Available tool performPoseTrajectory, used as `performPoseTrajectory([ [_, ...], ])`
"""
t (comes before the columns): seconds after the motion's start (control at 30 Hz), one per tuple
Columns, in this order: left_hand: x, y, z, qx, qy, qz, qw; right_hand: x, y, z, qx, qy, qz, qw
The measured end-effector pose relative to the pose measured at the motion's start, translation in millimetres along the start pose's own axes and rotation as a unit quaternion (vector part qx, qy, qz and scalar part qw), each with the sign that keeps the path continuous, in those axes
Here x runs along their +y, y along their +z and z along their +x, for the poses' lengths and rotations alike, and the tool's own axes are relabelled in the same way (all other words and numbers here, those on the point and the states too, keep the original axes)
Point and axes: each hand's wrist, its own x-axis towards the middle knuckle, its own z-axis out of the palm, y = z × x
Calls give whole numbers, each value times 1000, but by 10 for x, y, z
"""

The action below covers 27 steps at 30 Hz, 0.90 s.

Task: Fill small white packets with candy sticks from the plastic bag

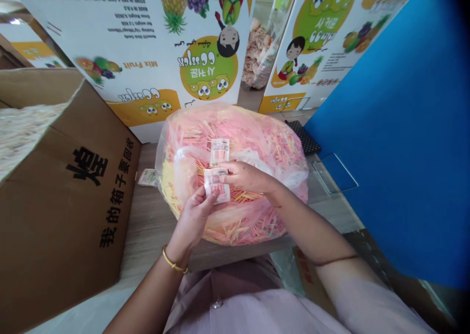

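Between my hands is a small printed clear sachet (211,179), held over a big open plastic bag (290,177) full of thin pink and yellow sticks (249,226). My left hand (194,216) pinches its lower left side, thumb on top. The fingers of my right hand (246,176) close on its upper right edge; the fingertips are partly hidden. Just beyond, a second similar sachet (219,149) lies on the sticks. Whitish printed packaging (253,158) shows behind my right hand.
A tall brown carton (66,192) stands at left, and white printed cartons (143,55) line the back. On the right rises a blue panel (396,128), with a wire frame (336,173) and black patterned object (304,137) beside it. Another packet (148,178) lies left of the bag.
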Motion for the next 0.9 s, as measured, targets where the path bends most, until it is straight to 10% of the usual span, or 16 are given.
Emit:
performPoseTrajectory([
  [0.2,-24,-25,-37,44,45,70,996,82,-269,395,175,27,-126,976],
  [0.47,-79,-53,-61,42,56,103,992,254,-161,725,240,71,-379,891],
  [0.7,-82,-44,-69,45,51,83,994,138,-481,92,308,38,-321,895],
  [0.9,-126,-48,-75,38,73,117,990,399,-251,-615,252,135,-448,847],
])
